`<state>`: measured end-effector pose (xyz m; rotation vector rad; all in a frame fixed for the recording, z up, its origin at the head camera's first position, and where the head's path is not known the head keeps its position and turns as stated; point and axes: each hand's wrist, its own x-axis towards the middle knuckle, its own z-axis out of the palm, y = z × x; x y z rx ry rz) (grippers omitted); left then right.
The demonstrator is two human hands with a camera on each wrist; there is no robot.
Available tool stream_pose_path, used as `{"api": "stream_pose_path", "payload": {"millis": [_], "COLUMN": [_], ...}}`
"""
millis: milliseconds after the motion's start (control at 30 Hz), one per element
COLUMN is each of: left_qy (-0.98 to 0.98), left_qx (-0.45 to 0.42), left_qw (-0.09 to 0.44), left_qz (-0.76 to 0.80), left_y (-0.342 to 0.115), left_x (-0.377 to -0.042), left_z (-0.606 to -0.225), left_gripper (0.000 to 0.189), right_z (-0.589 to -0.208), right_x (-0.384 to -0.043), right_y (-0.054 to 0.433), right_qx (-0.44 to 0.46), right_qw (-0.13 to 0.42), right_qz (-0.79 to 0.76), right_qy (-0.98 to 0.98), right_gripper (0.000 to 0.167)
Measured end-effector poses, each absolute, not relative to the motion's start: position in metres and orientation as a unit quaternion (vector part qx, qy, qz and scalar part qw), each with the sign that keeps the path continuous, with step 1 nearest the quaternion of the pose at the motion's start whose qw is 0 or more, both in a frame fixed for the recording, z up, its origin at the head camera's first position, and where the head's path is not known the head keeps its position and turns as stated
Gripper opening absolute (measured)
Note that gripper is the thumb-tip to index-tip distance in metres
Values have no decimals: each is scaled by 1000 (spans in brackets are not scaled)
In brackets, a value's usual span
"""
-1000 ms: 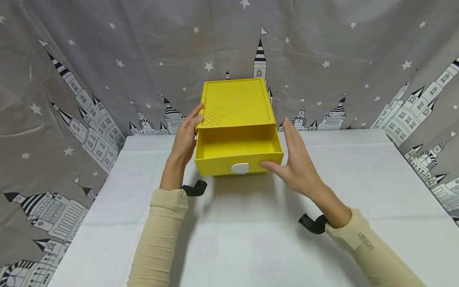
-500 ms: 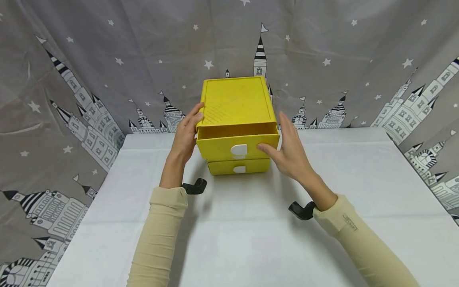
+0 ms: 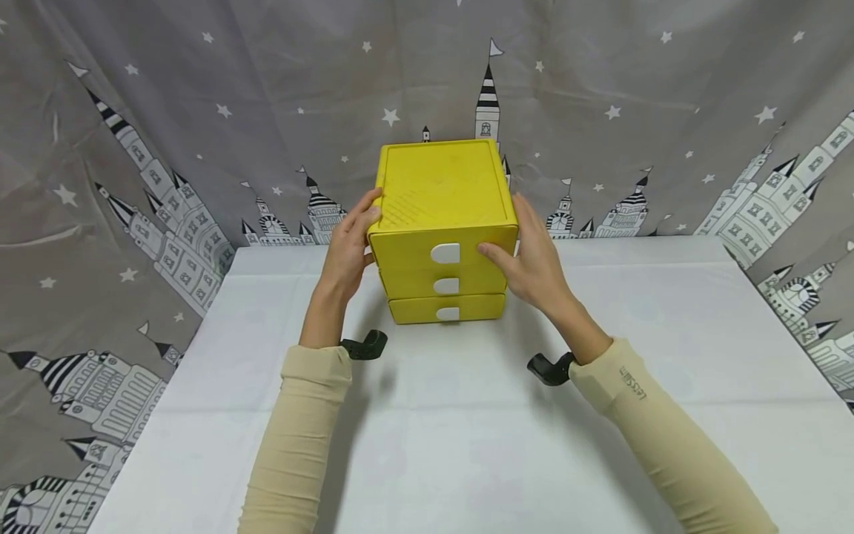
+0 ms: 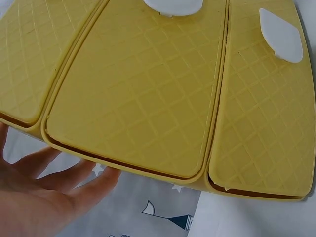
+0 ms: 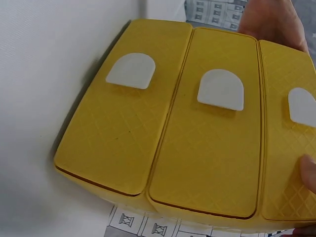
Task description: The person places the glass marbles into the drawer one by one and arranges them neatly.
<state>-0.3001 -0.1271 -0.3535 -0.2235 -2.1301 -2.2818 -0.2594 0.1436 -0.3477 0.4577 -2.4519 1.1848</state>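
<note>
A yellow three-drawer storage box (image 3: 443, 185) stands upright at the back of the table. All of its drawers are pushed in, each with a white tab handle. My left hand (image 3: 345, 245) steadies the box's left side; its fingers (image 4: 94, 190) lie along that side in the left wrist view. On the right, my right hand (image 3: 539, 259) has its thumb against the front of the top drawer (image 3: 407, 252), right of the handle (image 3: 445, 253), and its fingers reach along the box's side. The right wrist view catches only the thumb (image 5: 309, 173) and a bit more of that hand.
A white cloth covers the table (image 3: 440, 445). Behind it hangs a grey curtain (image 3: 267, 89) printed with castles and stars. Black straps with small curved pieces (image 3: 365, 345) sit at both wrists.
The top drawer has slid back into the box, pushed by my right hand, which moved forward and slightly left. My left hand has stayed on the box's side.
</note>
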Motion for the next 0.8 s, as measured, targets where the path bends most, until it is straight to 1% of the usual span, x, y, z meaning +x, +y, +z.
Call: {"api": "stream_pose_path", "payload": {"millis": [467, 667, 800], "left_qy": [-680, -696, -692], "left_qx": [-60, -69, -75], "left_qw": [21, 38, 50], "left_qz": [-731, -713, -716], "left_y": [-128, -124, -124], "left_x": [-295, -293, -291], "left_z": [-354, -354, -356], "left_gripper": [49, 49, 50], "right_z": [-352, -354, -358], "right_x": [-261, -261, -260], "right_y": [140, 145, 151], "right_qx": [161, 172, 180], "right_qw": [195, 207, 195], "right_qz": [440, 412, 404], "right_qy": [-862, -871, -876], "right_gripper": [80, 82, 83]}}
